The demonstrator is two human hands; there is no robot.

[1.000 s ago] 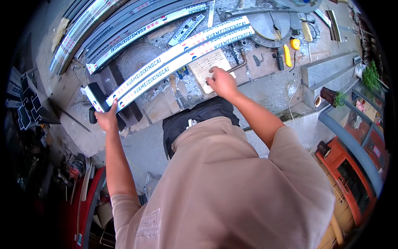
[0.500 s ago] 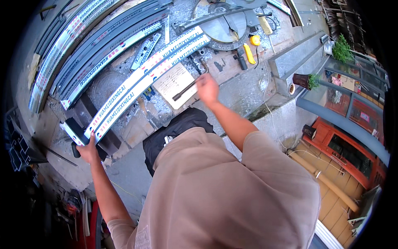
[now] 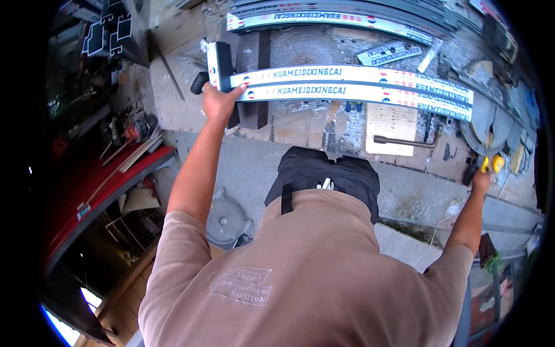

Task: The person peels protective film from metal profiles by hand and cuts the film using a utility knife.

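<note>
My left hand (image 3: 221, 105) is closed at the left end of two long, white-filmed metal profiles (image 3: 309, 74). Its thumb presses on their ends, and its fingers reach across a short dark profile piece (image 3: 222, 63) towards a black knob (image 3: 199, 82). Far to the right, my right hand (image 3: 481, 181) has its fingers on a yellow utility knife (image 3: 484, 165) lying at the bench edge. An L-shaped socket wrench (image 3: 404, 141) rests partly on a handwritten paper sheet (image 3: 390, 118), apart from both hands.
A miter saw (image 3: 490, 124) stands at the far right, with a yellow tape measure (image 3: 498, 163) in front of it. More profiles (image 3: 335, 18) are stacked at the back. A short profile offcut (image 3: 390, 53) lies among metal shavings. Below left is a red surface (image 3: 104, 196).
My right hand has left the socket wrench and moved right to the utility knife. The left hand stays at the profile ends. The whole view has turned and shifted.
</note>
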